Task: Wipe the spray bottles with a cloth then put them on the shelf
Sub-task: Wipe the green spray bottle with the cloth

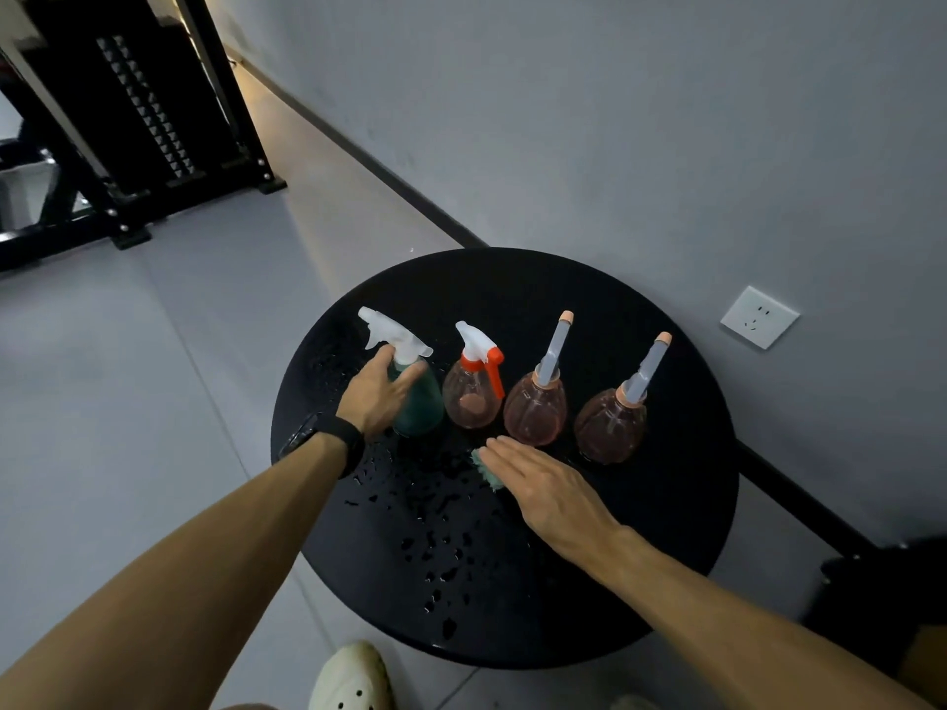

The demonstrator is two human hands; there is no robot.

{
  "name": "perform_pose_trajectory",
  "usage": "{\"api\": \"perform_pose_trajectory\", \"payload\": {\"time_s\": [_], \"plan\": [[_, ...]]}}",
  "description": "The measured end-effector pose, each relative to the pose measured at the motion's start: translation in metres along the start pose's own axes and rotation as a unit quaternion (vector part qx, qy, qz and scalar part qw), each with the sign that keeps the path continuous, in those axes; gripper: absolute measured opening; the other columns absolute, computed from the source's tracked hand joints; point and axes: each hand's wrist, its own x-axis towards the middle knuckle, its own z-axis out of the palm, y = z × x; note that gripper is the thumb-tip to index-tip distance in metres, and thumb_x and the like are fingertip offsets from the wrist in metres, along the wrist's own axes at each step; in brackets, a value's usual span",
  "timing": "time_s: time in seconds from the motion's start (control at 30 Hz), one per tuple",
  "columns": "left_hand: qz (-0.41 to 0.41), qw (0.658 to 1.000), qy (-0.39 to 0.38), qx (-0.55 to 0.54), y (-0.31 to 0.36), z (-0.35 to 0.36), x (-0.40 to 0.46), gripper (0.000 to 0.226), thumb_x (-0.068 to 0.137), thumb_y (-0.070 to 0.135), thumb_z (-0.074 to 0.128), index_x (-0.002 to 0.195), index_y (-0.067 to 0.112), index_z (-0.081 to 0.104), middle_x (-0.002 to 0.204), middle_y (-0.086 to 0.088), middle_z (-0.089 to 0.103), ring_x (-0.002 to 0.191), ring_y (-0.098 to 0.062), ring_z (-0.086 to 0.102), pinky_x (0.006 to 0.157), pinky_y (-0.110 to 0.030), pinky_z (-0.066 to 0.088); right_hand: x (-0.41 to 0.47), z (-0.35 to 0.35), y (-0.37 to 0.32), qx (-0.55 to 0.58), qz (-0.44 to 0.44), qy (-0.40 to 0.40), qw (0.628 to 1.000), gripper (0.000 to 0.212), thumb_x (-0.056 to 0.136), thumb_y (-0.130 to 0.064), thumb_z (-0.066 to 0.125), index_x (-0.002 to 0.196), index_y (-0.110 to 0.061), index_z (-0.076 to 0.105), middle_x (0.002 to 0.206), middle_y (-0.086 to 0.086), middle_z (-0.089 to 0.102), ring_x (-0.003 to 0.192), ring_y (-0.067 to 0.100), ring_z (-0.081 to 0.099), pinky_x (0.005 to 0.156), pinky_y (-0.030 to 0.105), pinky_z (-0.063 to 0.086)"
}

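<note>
- The left hand [378, 397] curls round the neck of the green spray bottle [417, 402], the leftmost of four standing in a row on the round black table [681, 504]; three pinkish bottles stand to the green bottle's right.
- The right hand [543, 484] lies flat, fingers straight, on the teal cloth [486, 466], just in front of the green bottle's row.
- Judgement: gather the cloth first; lift the green bottle upright, clear of its neighbour; droplets on the table suggest slippery plastic, so grip firmly.

right hand [538, 484] lying flat, covering most of green cloth [487, 471], only edge peeking out. left hand [376, 394] hiding part of green bottle [423, 407]. shelf [128, 120] getting cut off by left edge. white shoe [351, 678] getting cut off at bottom.
</note>
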Motion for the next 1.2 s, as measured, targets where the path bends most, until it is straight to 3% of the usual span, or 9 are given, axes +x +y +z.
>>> {"api": "perform_pose_trajectory", "payload": {"time_s": [0.2, 0.3, 0.6, 0.67, 0.77, 0.9, 0.97, 1.07, 1.2], "plan": [[0.011, 1.0, -0.005, 0.004, 0.001, -0.003, -0.001, 0.031, 0.101, 0.041, 0.054, 0.1, 0.01, 0.053, 0.093, -0.011, 0.063, 0.08, -0.023, 0.056, 0.073, -0.041, 0.048, 0.0, 0.0, 0.001, 0.009, 0.001, -0.001, 1.0, 0.056, 0.078, 0.007, 0.053, 0.133, -0.005, 0.056, 0.132, 0.013, 0.061, 0.122, 0.024, 0.059, 0.097, 0.039, 0.052], [0.017, 1.0, -0.003, 0.012, 0.001, -0.003, -0.004, 0.026, 0.101, 0.04, 0.054, 0.083, 0.023, 0.045, 0.078, 0.001, 0.053, 0.067, -0.015, 0.048, 0.061, -0.033, 0.04, -0.001, -0.001, 0.001, 0.007, -0.001, -0.003, 1.0, 0.059, 0.076, 0.01, 0.057, 0.133, -0.005, 0.056, 0.132, 0.013, 0.061, 0.122, 0.025, 0.059, 0.096, 0.04, 0.053], [0.039, 0.999, 0.009, 0.009, 0.007, -0.023, -0.026, 0.026, 0.102, 0.039, 0.054, 0.082, 0.026, 0.043, 0.076, 0.008, 0.049, 0.069, -0.011, 0.046, 0.062, -0.028, 0.035, 0.01, -0.032, -0.004, -0.019, -0.007, 0.011, 1.0, 0.051, 0.089, -0.003, 0.034, 0.134, -0.008, 0.055, 0.133, 0.009, 0.06, 0.124, 0.021, 0.057, 0.102, 0.033, 0.046], [0.044, 0.999, -0.002, 0.006, 0.012, -0.032, -0.032, 0.022, 0.102, 0.042, 0.053, 0.09, 0.024, 0.048, 0.082, 0.007, 0.055, 0.074, -0.012, 0.052, 0.067, -0.03, 0.04, 0.015, -0.044, -0.008, -0.024, -0.01, 0.017, 1.0, 0.051, 0.09, -0.007, 0.03, 0.135, -0.008, 0.055, 0.134, 0.009, 0.06, 0.125, 0.021, 0.057, 0.103, 0.033, 0.044], [0.04, 0.999, -0.021, -0.022, 0.019, -0.045, -0.044, 0.031, 0.101, 0.047, 0.052, 0.111, 0.018, 0.058, 0.111, -0.001, 0.065, 0.104, -0.021, 0.061, 0.091, -0.038, 0.049, 0.025, -0.062, -0.017, -0.016, -0.021, 0.032, 0.999, 0.047, 0.089, 0.003, 0.052, 0.134, -0.006, 0.055, 0.134, 0.011, 0.06, 0.123, 0.023, 0.058, 0.104, 0.034, 0.039], [0.035, 0.997, -0.039, -0.048, 0.028, -0.056, -0.064, 0.037, 0.099, 0.052, 0.052, 0.11, 0.017, 0.06, 0.113, -0.004, 0.066, 0.107, -0.024, 0.062, 0.087, -0.034, 0.047, 0.047, -0.091, -0.032, -0.023, -0.024, 0.064, 0.997, 0.045, 0.091, -0.007, 0.038, 0.129, -0.007, 0.06, 0.127, 0.01, 0.065, 0.118, 0.024, 0.062, 0.096, 0.037, 0.052], [0.036, 0.995, -0.053, -0.077, 0.034, -0.058, -0.075, 0.036, 0.099, 0.053, 0.052, 0.113, 0.021, 0.061, 0.117, -0.001, 0.066, 0.111, -0.021, 0.062, 0.096, -0.036, 0.048, 0.062, -0.105, -0.039, -0.015, -0.025, 0.085, 0.996, 0.043, 0.088, -0.001, 0.047, 0.128, -0.006, 0.061, 0.126, 0.01, 0.065, 0.117, 0.025, 0.063, 0.09, 0.038, 0.056], [0.03, 0.989, -0.068, -0.131, 0.04, -0.058, -0.09, 0.038, 0.098, 0.056, 0.052, 0.122, 0.027, 0.061, 0.124, 0.001, 0.065, 0.116, -0.018, 0.061, 0.102, -0.039, 0.049, 0.084, -0.122, -0.053, 0.002, -0.022, 0.119, 0.993, 0.057, 0.077, 0.01, 0.071, 0.131, -0.003, 0.058, 0.13, 0.013, 0.063, 0.121, 0.028, 0.059, 0.096, 0.039, 0.051], [0.014, 0.97, -0.101, -0.22, 0.048, -0.054, -0.107, 0.048, 0.09, 0.065, 0.05, 0.132, 0.041, 0.055, 0.13, 0.009, 0.065, 0.12, -0.015, 0.061, 0.102, -0.049, 0.052, 0.1, -0.121, -0.074, -0.007, -0.079, 0.159, 0.984, 0.045, 0.087, 0.004, 0.058, 0.132, 0.0, 0.056, 0.133, 0.015, 0.06, 0.127, 0.029, 0.055, 0.106, 0.04, 0.045]]}}
